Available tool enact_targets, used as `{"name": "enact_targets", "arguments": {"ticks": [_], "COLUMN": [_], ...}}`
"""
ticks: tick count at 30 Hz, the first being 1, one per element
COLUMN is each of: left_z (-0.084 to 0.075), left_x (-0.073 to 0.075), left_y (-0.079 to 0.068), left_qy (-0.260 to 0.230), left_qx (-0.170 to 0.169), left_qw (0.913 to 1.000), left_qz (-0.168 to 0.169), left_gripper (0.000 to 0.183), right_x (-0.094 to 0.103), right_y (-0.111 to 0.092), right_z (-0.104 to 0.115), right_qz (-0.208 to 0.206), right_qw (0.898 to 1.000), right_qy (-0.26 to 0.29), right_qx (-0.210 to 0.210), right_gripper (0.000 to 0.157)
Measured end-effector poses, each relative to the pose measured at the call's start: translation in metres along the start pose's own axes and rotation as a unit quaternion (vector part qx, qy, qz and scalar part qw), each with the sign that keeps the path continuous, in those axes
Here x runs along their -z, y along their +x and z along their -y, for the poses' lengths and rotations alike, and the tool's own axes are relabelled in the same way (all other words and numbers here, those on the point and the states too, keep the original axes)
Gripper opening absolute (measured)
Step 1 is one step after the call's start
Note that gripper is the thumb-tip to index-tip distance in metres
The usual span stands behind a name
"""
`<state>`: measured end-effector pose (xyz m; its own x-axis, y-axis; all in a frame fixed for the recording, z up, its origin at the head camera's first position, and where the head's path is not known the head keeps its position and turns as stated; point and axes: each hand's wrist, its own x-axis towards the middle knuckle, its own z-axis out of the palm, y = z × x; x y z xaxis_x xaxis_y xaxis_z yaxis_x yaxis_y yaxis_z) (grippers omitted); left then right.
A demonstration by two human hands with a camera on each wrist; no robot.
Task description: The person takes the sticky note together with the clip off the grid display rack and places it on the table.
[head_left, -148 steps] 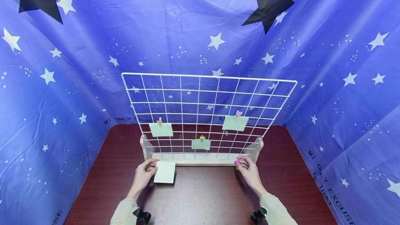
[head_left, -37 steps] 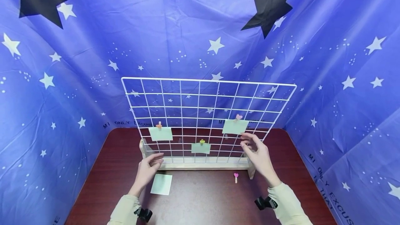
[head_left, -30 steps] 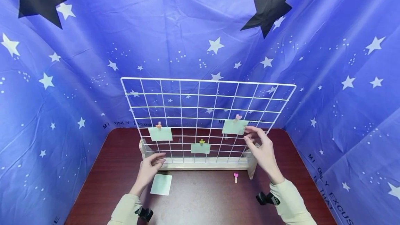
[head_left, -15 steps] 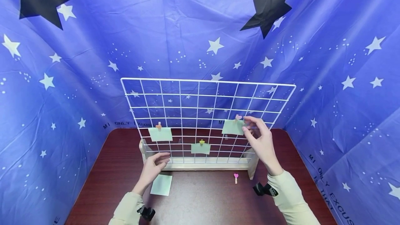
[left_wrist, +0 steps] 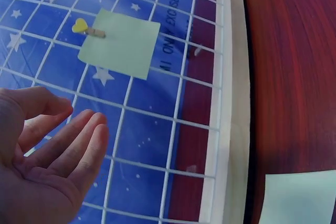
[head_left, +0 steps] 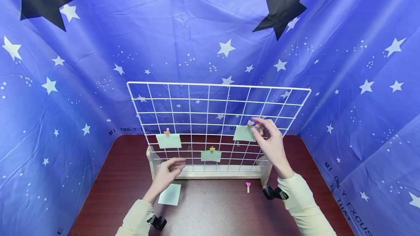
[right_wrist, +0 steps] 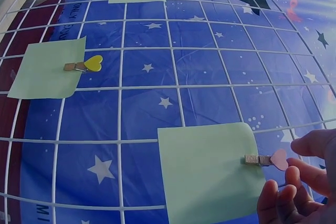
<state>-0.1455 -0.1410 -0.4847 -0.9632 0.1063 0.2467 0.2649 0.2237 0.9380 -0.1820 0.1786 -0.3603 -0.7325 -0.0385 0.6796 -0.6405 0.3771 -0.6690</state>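
A white wire grid (head_left: 198, 112) stands in a wooden base, with green paper notes clipped to it by small clothespins. My right hand (head_left: 271, 142) is at the right note (head_left: 243, 133), its thumb and fingertips close around the pink heart clothespin (right_wrist: 279, 159) at the note's top; no firm pinch shows. In the left wrist view, my left hand (left_wrist: 52, 156) has loosely bent fingers and holds nothing. It is in front of the grid's lower left, below the left note (head_left: 168, 141) and left of the middle note (left_wrist: 122, 44) with its yellow heart clothespin (right_wrist: 93, 63).
On the table (head_left: 210, 210), a loose green note (head_left: 170, 195) lies below my left hand. A bright pink heart clothespin (head_left: 248, 187) lies at the right, before the wooden base (head_left: 220, 174). An orange clothespin (head_left: 167, 132) holds the left note. Blue star-printed cloth hangs around the table.
Earlier, my left hand held the loose note and my right hand the bright pink clothespin; both now lie on the table. My right hand has risen to the pink clothespin; my left has shifted right.
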Motion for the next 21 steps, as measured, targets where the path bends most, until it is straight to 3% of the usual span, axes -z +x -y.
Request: {"name": "enact_targets", "arguments": {"ticks": [8,16,21], "left_z": [-0.013,-0.031,-0.024], "left_x": [-0.008,-0.018,-0.030], "left_y": [0.005,0.017,0.030], "left_qy": [0.010,-0.009,-0.032], "left_qx": [-0.016,-0.051,-0.061], "left_qw": [0.9994,0.9976,0.9967], "left_qz": [0.029,0.045,0.043], "left_gripper": [0.025,0.024,0.025], "right_x": [-0.002,0.000,0.001], "right_y": [0.001,0.000,-0.001], "right_z": [0.001,-0.003,-0.004], "right_qz": [-0.001,0.012,0.018], "right_qw": [1.000,0.998,0.997], "right_qy": [-0.006,0.038,0.048], "right_qx": [-0.012,-0.051,-0.057], "right_gripper": [0.030,0.026,0.025]}}
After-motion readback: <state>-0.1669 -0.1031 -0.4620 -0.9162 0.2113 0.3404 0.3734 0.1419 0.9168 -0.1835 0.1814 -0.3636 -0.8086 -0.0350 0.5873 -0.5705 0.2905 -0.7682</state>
